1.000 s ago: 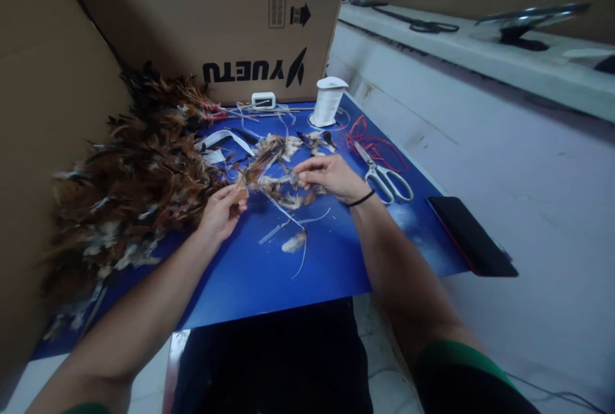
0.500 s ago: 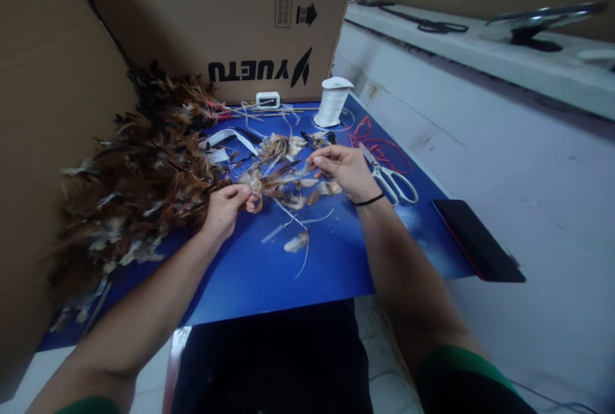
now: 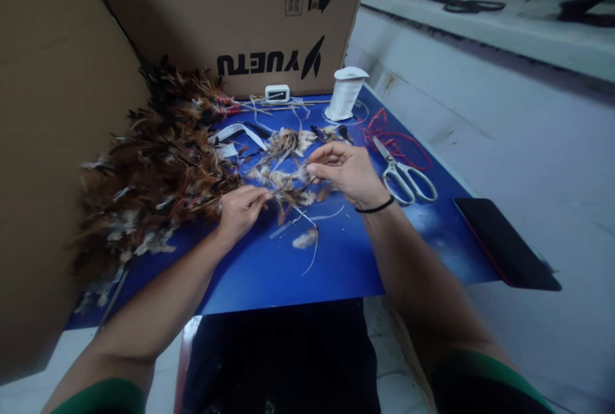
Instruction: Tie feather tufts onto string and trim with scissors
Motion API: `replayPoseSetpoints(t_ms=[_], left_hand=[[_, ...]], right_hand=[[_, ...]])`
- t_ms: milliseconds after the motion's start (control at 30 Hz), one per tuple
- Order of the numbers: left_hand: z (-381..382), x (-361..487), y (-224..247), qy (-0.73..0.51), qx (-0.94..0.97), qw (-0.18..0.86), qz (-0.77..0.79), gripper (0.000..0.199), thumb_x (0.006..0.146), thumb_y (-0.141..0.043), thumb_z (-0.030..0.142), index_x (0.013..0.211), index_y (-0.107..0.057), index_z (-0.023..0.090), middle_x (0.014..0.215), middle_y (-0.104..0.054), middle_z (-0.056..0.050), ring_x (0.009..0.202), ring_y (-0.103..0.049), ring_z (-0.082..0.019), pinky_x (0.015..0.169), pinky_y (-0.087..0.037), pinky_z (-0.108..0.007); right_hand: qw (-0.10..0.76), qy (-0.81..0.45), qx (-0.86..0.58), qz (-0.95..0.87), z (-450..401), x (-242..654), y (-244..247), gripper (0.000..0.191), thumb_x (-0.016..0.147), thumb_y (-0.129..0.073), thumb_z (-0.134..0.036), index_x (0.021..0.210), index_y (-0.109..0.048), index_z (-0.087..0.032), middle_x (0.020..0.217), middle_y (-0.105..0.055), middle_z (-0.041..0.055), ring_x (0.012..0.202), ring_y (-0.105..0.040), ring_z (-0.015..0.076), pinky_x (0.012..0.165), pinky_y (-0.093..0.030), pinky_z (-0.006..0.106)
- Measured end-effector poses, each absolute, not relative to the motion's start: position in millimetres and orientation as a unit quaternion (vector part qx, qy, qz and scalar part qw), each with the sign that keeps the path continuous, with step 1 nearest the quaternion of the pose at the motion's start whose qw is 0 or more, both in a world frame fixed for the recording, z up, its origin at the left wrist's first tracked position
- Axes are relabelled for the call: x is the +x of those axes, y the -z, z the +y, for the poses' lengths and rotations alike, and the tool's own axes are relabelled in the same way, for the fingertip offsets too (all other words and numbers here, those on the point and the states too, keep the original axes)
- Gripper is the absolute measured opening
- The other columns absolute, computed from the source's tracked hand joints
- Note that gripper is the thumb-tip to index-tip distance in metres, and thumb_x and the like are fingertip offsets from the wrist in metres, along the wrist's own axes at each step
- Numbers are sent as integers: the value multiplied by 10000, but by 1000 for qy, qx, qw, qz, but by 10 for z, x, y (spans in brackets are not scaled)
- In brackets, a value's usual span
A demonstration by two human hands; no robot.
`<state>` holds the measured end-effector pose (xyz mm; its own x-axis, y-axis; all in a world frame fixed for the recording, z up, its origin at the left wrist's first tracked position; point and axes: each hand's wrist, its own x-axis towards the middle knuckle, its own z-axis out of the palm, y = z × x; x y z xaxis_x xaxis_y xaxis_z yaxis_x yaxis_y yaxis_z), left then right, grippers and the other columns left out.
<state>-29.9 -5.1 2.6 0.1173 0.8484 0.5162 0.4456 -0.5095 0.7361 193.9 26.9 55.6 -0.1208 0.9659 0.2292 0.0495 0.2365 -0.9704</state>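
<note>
Small brown and white feathers (image 3: 286, 141) lie scattered over the middle of the blue table surface (image 3: 288, 279). My left hand (image 3: 244, 210) pinches at the near left edge of the scatter, its fingertips against the end of a brown feather tuft (image 3: 289, 196). On the right side of the scatter, my right hand (image 3: 346, 172) has thumb and fingers pressed together on a pale, fluffy feather (image 3: 303, 173). Thin clear strips (image 3: 314, 217) and a loose white feather (image 3: 305, 239) lie nearer the front edge.
Silver scissors (image 3: 408, 180), red string (image 3: 403, 148) and a white spool (image 3: 346, 95) are at the right. A black phone (image 3: 507, 241) sits by the right edge. Bundled brown feathers (image 3: 158, 177) fill the left side. Cardboard (image 3: 192, 10) stands behind.
The whole view has shifted slightly. My left hand has moved right, closer to my right hand, and the pale feather tuft that was at its fingertips is no longer there.
</note>
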Motion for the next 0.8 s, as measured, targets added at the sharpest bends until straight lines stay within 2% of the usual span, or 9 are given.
replayPoseSetpoints(t_ms=[300, 633, 800], left_hand=[[-99, -311, -20, -418, 796, 119, 422, 174, 835, -571, 232, 821, -744, 217, 738, -684, -61, 668, -607, -148, 692, -464, -247], [-92, -365, 15, -424, 779, 144, 438, 137, 783, -657, 271, 867, -763, 253, 777, -697, -63, 720, -623, -169, 746, -471, -263], [-85, -382, 42, -448, 752, 193, 444, 137, 742, -705, 277, 863, -765, 256, 758, -684, -62, 714, -625, -171, 759, -479, -264]], right_hand=[[458, -460, -435, -624, 143, 1682, -486, 210, 591, -775, -257, 710, -629, -163, 680, -648, 6, 618, -578, 106, 608, -495, 256], [436, -480, -455, -610, 164, 1635, -403, 191, 567, -746, -206, 665, -587, -165, 594, -591, -17, 554, -534, 90, 541, -443, 242], [434, -496, -463, -593, 154, 1618, -407, 199, 554, -738, -200, 651, -567, -170, 564, -567, -33, 527, -513, 82, 519, -433, 236]])
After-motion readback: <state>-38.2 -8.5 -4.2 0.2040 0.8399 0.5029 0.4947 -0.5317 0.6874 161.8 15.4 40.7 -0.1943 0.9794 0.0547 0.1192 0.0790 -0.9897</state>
